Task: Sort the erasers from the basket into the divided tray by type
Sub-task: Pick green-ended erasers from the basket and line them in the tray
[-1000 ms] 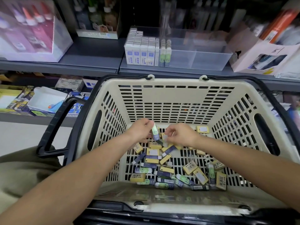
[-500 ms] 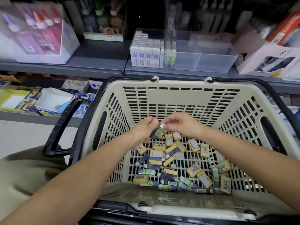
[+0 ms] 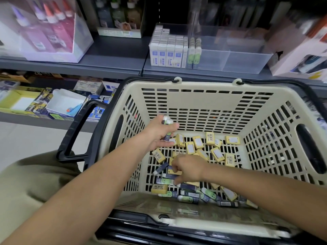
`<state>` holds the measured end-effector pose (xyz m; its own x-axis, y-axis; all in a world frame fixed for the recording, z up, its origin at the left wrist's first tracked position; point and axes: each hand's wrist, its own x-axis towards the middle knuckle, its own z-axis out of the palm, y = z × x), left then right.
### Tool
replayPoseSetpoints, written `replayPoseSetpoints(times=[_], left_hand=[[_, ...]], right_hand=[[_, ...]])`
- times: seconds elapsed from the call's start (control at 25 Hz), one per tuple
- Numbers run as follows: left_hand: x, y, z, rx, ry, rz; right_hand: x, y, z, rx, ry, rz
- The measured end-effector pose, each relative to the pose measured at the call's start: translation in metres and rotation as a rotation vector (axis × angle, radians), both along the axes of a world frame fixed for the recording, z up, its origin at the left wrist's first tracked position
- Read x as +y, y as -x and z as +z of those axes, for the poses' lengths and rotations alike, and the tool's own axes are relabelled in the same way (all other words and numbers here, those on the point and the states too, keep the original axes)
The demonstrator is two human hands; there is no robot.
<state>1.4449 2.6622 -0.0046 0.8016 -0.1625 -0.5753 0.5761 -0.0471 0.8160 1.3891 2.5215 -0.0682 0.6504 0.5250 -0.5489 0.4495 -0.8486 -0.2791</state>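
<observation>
Right hand [image 3: 188, 169] hides erasers [image 3: 190, 147] in basket [image 3: 203, 101]; left hand [image 3: 159, 132] clutches blurred ones.

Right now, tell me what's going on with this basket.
A person is picking erasers out of a beige shopping basket. The left hand grips a few green-sleeved erasers above the basket floor. The right hand is down among the loose yellow-sleeved erasers and dark-sleeved erasers, fingers curled; whether it grips one is unclear. On the shelf behind, the clear divided tray holds white-and-blue erasers and some green erasers at its left end.
</observation>
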Motion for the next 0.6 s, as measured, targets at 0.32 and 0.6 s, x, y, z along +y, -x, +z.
replayPoseSetpoints(times=[0.32, 0.6], left_hand=[[-0.003, 0.001, -0.001, -0.022, -0.074, -0.087], [-0.003, 0.002, -0.003, -0.016, -0.064, -0.082]], right_hand=[[-0.017, -0.010, -0.001, -0.071, 0.114, 0.115], [-0.033, -0.017, 0.011, -0.120, 0.058, -0.076]])
